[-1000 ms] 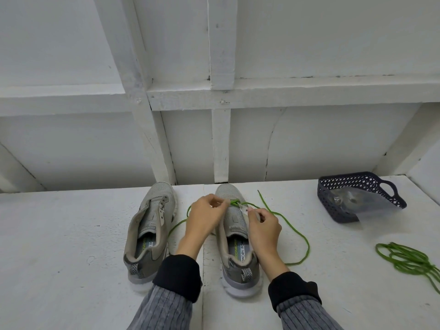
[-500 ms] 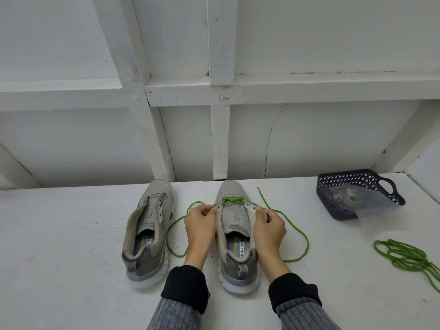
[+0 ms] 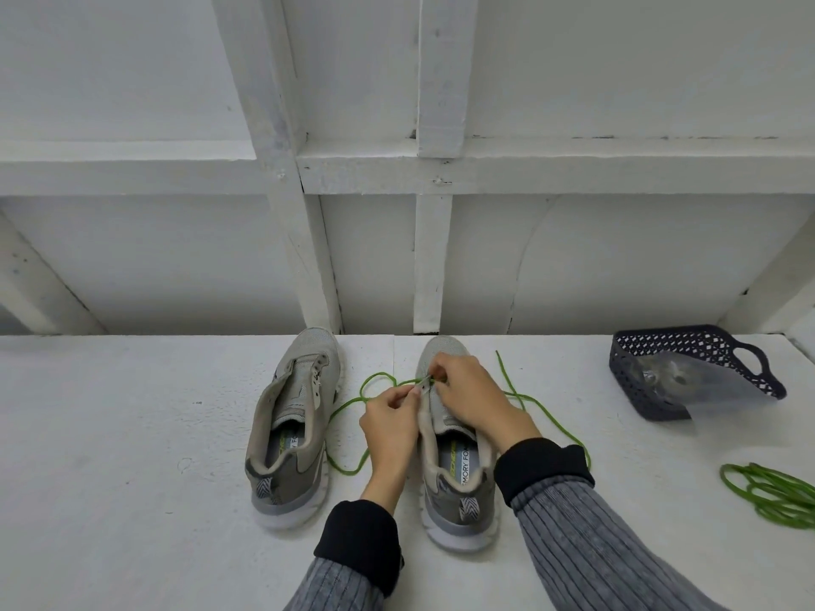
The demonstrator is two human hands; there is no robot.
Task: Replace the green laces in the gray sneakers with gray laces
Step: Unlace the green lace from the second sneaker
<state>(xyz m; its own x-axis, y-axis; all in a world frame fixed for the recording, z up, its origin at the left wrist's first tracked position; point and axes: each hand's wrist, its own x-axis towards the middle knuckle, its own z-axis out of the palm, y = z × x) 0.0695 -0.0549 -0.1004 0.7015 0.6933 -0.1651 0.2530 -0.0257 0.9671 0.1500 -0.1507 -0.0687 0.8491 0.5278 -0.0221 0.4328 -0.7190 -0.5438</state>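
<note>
Green lace [image 3: 547,414] remains only in the lowest eyelets of the right sneaker [image 3: 458,469], at 6 o'clock. Left hand [image 3: 390,423] pinches the eyelet flap; right hand [image 3: 474,396] pinches the lace. Next, I think, pull it fully out.

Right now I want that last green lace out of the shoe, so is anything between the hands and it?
Nothing visible. Both hands, left hand and right hand, are already at the green lace near the toe of the right shoe, pinching around its eyelets.
</note>
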